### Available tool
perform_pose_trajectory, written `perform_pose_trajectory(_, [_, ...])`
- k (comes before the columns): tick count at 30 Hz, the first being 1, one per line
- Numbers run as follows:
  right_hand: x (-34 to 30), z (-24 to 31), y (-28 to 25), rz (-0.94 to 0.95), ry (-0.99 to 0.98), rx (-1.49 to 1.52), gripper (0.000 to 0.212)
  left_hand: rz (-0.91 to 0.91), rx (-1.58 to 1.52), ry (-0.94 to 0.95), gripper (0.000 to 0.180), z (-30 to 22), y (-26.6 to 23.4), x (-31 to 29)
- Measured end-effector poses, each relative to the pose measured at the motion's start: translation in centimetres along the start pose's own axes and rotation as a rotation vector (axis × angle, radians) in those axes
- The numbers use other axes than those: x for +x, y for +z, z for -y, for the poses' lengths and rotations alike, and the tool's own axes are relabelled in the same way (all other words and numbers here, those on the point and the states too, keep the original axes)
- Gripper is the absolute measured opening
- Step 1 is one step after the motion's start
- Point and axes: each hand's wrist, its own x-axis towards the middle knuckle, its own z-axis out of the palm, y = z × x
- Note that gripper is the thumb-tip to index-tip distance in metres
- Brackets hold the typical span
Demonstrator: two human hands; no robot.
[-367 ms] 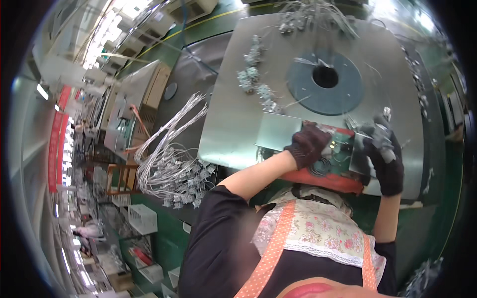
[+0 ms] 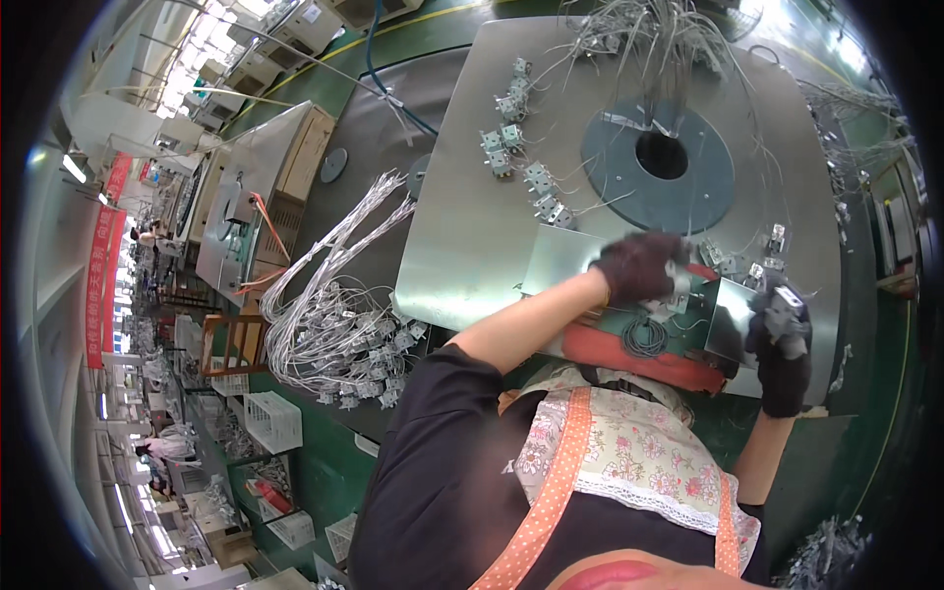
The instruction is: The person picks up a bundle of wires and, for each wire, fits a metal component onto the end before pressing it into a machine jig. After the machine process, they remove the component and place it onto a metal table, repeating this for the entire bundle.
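I wear black gloves at a metal worktable (image 2: 472,236). My left hand (image 2: 637,265) is blurred, with its fingers curled on a small pale part at their tips, over a green pad on a red tray (image 2: 629,356). My right hand (image 2: 782,344) is further right, by the table's edge, gripping a small grey metal component (image 2: 787,300). A coil of dark wire (image 2: 644,336) lies on the pad between my hands. A shiny metal plate (image 2: 730,329) stands just left of my right hand.
A blue-grey disc with a centre hole (image 2: 659,197) is set into the table beyond my hands. Several small wired components (image 2: 521,162) lie in a row to its left, and tangled wires (image 2: 639,34) at the far edge. A bundle of wired parts (image 2: 339,324) hangs off the left side.
My hands have drawn slightly apart: the right one has dropped down and right with its component, while the left has shifted a little over the pad.
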Motion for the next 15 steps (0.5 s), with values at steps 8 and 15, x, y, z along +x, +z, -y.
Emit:
perform_pose_trajectory(8, [6.3, -5.4, 1.9, 0.379, -0.678, -1.702, 0.033, 0.096, 0.74, -0.226, 0.04, 12.0, -7.1, 5.5])
perform_pose_trajectory(15, [7.7, -9.7, 2.3, 0.551, -0.482, -2.007, 0.025, 0.002, 0.686, -0.033, 0.039, 8.6, -7.7, 3.2])
